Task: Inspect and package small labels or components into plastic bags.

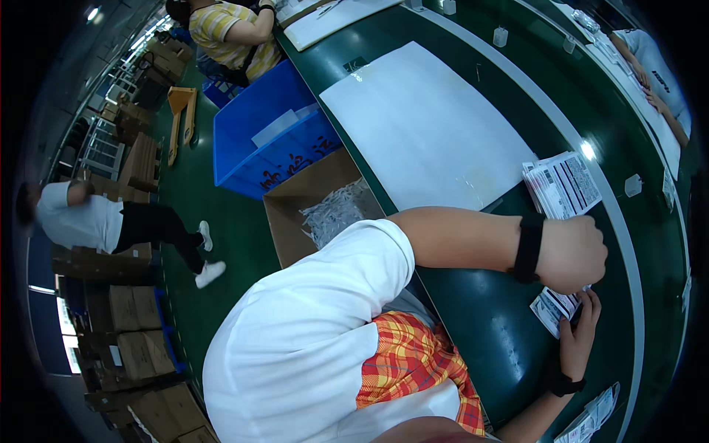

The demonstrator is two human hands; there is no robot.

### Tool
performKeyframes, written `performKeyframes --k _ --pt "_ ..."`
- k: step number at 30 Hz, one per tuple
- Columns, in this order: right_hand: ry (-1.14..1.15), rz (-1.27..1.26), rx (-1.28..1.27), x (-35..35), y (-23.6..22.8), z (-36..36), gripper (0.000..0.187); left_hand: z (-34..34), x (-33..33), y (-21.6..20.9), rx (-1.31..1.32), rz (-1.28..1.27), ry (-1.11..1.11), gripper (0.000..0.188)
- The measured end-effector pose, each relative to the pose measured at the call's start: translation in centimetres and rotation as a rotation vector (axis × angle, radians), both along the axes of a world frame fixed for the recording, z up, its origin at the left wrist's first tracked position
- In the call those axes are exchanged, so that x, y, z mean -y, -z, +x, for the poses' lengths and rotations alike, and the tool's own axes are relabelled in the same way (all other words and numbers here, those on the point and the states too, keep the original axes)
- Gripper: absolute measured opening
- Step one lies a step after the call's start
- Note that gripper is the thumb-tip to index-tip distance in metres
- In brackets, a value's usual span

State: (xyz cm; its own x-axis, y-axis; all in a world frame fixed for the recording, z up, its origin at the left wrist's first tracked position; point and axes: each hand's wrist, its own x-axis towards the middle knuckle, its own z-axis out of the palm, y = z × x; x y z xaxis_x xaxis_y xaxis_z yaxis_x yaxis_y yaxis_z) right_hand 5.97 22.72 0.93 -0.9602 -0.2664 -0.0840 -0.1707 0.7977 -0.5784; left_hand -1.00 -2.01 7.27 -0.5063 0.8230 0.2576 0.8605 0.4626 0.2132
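A small white printed packet [550,310] with dark text blocks lies on the green table at the right, below my left hand. My left hand [572,255], with a black band at its wrist, is curled closed above the packet's upper end. Its fingertips are turned away, so what they hold is hidden. From below, my right hand [580,332], also banded in black, grips the packet's right side with thumb and fingers. A pile of similar printed packets [565,184] lies just beyond my left hand. More packets [591,417] lie near my right forearm.
A white sheet [428,125] covers the table beyond my left arm. Beside the table stand a cardboard box [284,221] with clear plastic scraps and a blue crate [236,159]. A yellow pallet jack [177,122] is on the floor. One person [81,218] walks at left; others work at the tables.
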Motion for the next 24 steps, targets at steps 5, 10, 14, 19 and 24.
performKeyframes --k 5,10,14,19,24 --pt "0.045 0.028 -0.011 0.1 0.5 0.0 0.059 -0.8 -3.7 5.5 0.264 -0.285 0.028 0.026" --pt "0.043 0.008 -0.006 -0.1 0.5 0.0 0.057 -0.8 -4.4 6.9 0.226 -0.348 0.037 0.029" --pt "0.05 0.007 -0.002 -0.1 0.4 0.0 0.054 -0.6 -4.3 6.0 0.22 -0.404 0.062 0.031" --pt "0.04 -0.004 -0.011 -0.3 0.7 -0.1 0.047 -0.3 -4.5 6.0 0.228 -0.382 0.058 0.034" --pt "0.015 -0.017 -0.028 -0.4 0.8 -0.2 0.045 -0.2 -5.3 7.3 0.22 -0.361 0.043 0.037"
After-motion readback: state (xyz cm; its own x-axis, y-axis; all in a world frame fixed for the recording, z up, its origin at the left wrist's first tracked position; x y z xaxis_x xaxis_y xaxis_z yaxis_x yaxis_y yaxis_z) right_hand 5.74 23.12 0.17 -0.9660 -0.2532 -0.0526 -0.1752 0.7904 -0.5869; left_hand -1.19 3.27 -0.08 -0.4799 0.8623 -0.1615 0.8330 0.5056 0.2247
